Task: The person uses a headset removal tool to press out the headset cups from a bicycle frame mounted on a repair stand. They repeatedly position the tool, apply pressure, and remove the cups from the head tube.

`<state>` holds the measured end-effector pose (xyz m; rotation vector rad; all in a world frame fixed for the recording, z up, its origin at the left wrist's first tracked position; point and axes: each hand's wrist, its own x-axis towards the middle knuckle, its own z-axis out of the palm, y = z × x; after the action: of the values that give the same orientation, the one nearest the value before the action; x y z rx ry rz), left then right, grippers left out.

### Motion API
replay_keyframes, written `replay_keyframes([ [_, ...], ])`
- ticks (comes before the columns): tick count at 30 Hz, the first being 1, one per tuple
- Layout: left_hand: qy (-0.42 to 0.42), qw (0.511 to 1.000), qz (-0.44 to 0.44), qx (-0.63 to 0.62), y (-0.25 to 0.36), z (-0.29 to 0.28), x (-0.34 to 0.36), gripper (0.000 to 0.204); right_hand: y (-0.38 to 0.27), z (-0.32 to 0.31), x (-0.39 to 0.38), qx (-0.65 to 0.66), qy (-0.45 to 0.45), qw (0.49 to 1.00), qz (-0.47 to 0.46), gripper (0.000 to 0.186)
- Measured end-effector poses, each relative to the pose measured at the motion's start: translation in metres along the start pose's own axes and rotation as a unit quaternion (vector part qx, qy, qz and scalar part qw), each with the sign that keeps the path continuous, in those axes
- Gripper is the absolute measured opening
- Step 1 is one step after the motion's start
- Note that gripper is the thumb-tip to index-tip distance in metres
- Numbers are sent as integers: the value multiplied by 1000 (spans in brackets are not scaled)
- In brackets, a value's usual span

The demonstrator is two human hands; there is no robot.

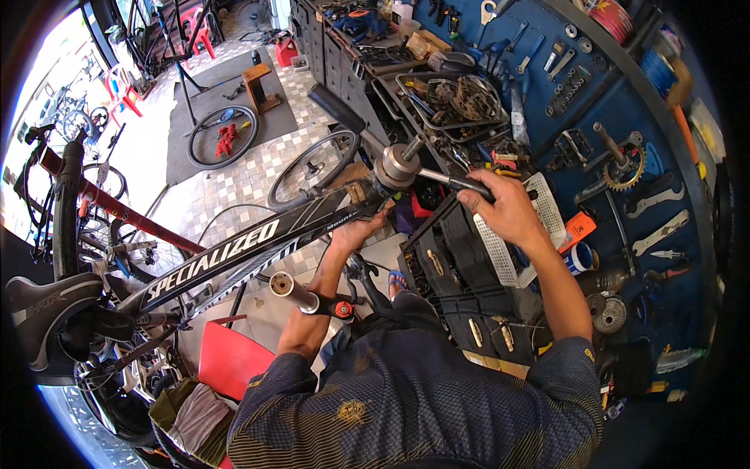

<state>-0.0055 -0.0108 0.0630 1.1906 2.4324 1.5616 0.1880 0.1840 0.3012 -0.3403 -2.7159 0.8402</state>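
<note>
A black bicycle frame [226, 262] with white lettering runs from lower left up to the centre. At its head tube sits a metal headset press [396, 168], with round silver cups and a threaded rod end sticking up. My right hand [504, 207] is closed around the press's black-ended handle [473, 187], to the right of the head tube. Another thick black handle [336, 107] slants away to the upper left. My left hand [358, 233] reaches under the head tube, its fingers curled and mostly hidden by the frame; what they grip is out of sight.
A silver tube [293, 291] with a black, red-capped part stands by my left forearm. A red chair [232, 349] is lower left. Right are a white perforated basket [539, 211], a tool-covered bench and a blue tool wall [539, 94]. Wheels [223, 137] lie on the floor ahead.
</note>
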Motion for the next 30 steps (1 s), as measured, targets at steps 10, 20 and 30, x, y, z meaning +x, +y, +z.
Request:
replay_keyframes([
  [10, 47, 998, 44, -2, -19, 16, -5, 40, -91, 33, -47, -45, 3, 999, -12, 54],
  [20, -10, 988, 17, -152, -86, 50, -10, 25, -27, -10, 45, 108, 127, 957, -237, 22],
  [30, -116, 991, 41, 45, -99, 47, -17, 37, 48, 23, 172, -184, 99, 906, -369, 34],
])
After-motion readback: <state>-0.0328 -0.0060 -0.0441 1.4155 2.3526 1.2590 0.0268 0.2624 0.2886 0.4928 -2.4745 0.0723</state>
